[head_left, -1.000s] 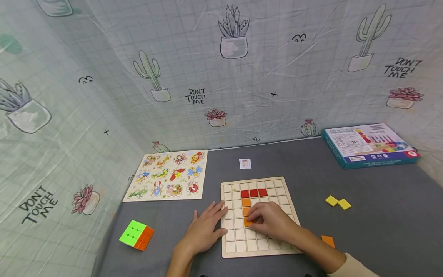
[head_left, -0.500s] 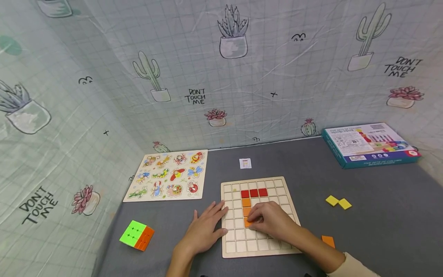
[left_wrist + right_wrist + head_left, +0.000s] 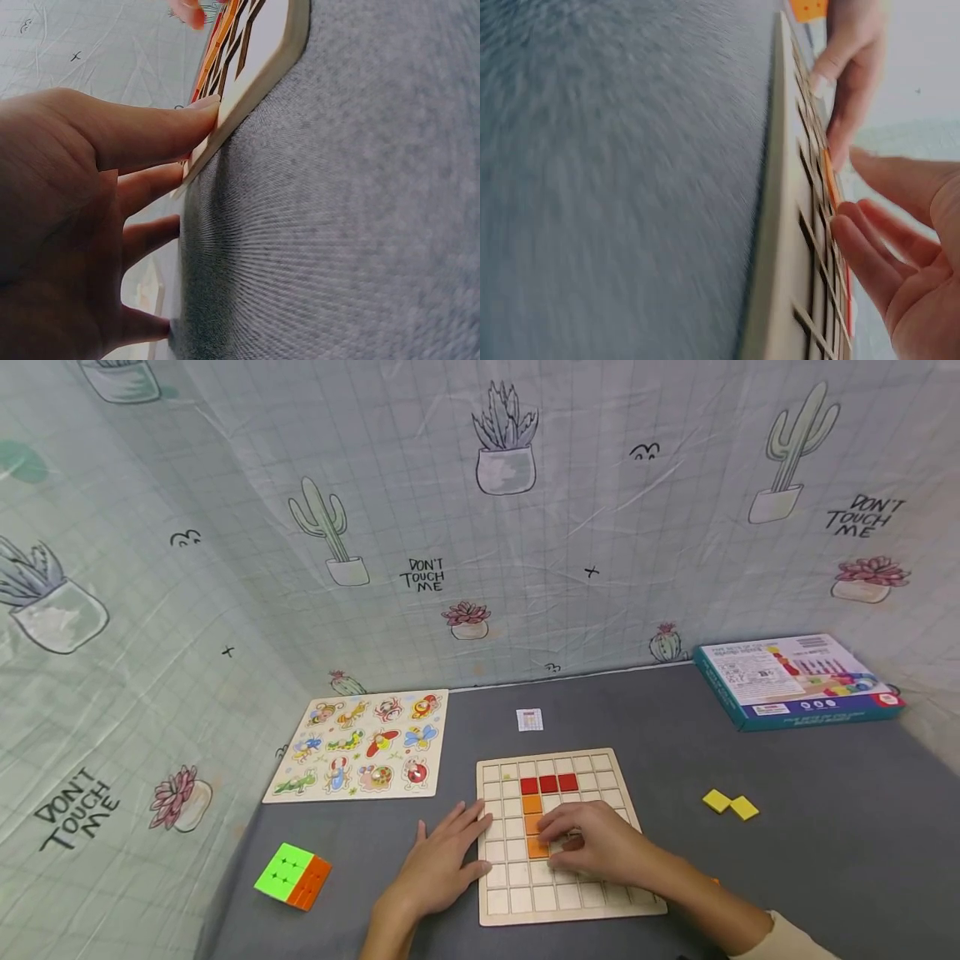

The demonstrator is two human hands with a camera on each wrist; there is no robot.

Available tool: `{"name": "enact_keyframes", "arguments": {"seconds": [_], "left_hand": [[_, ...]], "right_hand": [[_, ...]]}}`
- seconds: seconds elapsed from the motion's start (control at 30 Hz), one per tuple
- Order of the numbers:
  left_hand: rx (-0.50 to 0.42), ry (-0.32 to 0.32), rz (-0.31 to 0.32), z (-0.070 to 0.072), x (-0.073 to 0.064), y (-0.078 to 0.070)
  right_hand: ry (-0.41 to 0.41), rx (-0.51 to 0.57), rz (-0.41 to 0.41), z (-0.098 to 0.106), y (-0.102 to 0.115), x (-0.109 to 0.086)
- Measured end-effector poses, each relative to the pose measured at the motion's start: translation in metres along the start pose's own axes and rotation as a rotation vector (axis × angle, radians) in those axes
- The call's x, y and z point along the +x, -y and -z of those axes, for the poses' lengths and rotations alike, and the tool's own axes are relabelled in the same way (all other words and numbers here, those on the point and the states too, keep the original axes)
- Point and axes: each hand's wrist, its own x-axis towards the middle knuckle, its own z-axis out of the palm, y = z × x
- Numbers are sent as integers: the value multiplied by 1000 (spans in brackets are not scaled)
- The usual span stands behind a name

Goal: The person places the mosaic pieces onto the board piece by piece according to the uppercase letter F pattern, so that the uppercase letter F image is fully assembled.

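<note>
A wooden grid board (image 3: 517, 897) lies on the grey table. Three red tiles (image 3: 548, 784) form a row in its cells, and three orange tiles (image 3: 532, 804) run down in a column beneath the leftmost red one. My left hand (image 3: 442, 860) has its fingers spread at the board's left edge; in the left wrist view the thumb (image 3: 161, 133) touches the rim. Over the board, my right hand (image 3: 600, 843) is beside the lowest orange tile (image 3: 537, 848). In the right wrist view its thumb (image 3: 900, 184) and fingers (image 3: 866, 255) are parted, with nothing held between them.
Two yellow tiles (image 3: 744, 807) lie to the right, and another orange tile (image 3: 715, 882) shows partly behind the right forearm. A puzzle cube (image 3: 285, 872), an insect puzzle board (image 3: 360, 747), a small pattern card (image 3: 529, 720) and a toy box (image 3: 798, 681) stand around the board.
My right fingers and thumb have let go of the lowest orange tile, spreading apart and shifting slightly right. The left hand stays in place. The head view has tilted up a little.
</note>
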Motion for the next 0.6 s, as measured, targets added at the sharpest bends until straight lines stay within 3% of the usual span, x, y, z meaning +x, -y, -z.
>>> {"name": "enact_keyframes", "arguments": {"seconds": [0.1, 0.27, 0.43, 0.6], "left_hand": [[-13, 1, 0, 0, -1, 0], [-23, 7, 0, 1, -2, -1], [-26, 3, -12, 1, -1, 0], [-27, -1, -19, 1, -1, 1]], "right_hand": [[4, 7, 11, 11, -3, -7], [-22, -112, 43, 33, -8, -25], [-72, -222, 62, 55, -17, -51], [-112, -252, 68, 67, -33, -81]]}}
